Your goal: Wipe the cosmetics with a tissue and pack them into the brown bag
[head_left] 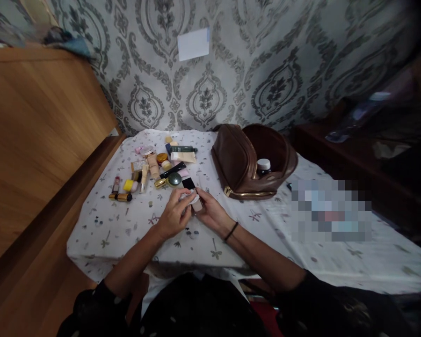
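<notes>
Grey patterned wallpaper rises behind the table, which has a white printed cloth. At the left I see a wooden cabinet, then many cosmetics lying close together. Next, my left hand has its fingers bent, almost closed upon a white piece, which lies against a small beige item. My right hand curls around this item above the cloth; how tightly, I cannot tell. Farther right stands an open brown bag with a white-capped jar inside.
</notes>
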